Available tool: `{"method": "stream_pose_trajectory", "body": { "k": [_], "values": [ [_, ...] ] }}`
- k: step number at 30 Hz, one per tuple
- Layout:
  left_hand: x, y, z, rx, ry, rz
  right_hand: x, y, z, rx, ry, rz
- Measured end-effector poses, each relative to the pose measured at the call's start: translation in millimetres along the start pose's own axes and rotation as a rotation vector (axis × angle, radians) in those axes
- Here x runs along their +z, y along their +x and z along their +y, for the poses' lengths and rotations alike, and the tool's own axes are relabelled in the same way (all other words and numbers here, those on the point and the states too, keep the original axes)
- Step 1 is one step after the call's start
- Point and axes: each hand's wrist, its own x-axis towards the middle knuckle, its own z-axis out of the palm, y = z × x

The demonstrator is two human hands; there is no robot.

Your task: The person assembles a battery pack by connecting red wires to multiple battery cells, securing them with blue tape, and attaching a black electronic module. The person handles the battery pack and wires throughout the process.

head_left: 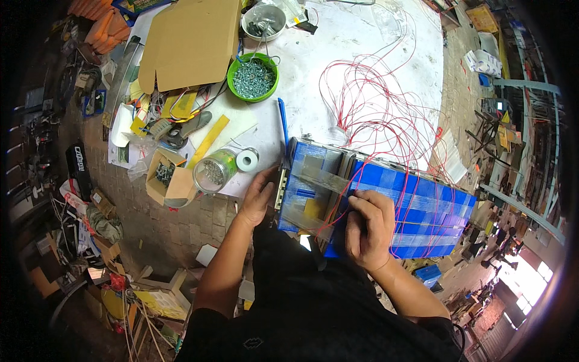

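A long blue battery pack (pixel 422 211), wrapped in clear tape, lies slantwise at the table's near edge. Against its left end rests my left hand (pixel 259 198), fingers stretched out and holding nothing that shows. My right hand (pixel 371 229) is over the middle of the pack, with its fingers curled and pressed together. What they pinch, if anything, is hidden. Thin red wires (pixel 362 90) fan out over the table in loops, and some run across the pack close to my right hand. A blue cable tie-like strip (pixel 283 123) stands beyond the pack's left corner.
Left of the pack are a white tape roll (pixel 246 160), a clear jar (pixel 215 171) of small metal parts and an open carton (pixel 169 179) of screws. Farther back stand a green bowl (pixel 253 78) of screws, a metal bowl (pixel 263 22) and a cardboard box (pixel 190 42).
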Motion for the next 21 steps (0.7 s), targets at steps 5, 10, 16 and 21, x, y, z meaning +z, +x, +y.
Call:
{"method": "stream_pose_trajectory", "body": {
  "k": [5, 10, 16, 21],
  "values": [
    [2.6, 0.0, 2.4, -0.002, -0.002, 0.011, -0.5, 0.3, 0.3, -0.003, -0.007, -0.005],
    [2.1, 0.3, 2.2, 0.002, 0.007, 0.009, -1.7, 0.7, -0.4, 0.001, 0.0, -0.008],
    [4.9, -0.5, 4.5, 0.006, 0.014, 0.008, -0.5, 1.2, 1.1, -0.006, 0.004, -0.001],
    [2.4, -0.5, 3.9, -0.002, 0.012, -0.004, -0.2, 1.5, 2.5, -0.007, 0.003, 0.001]
  ]
}}
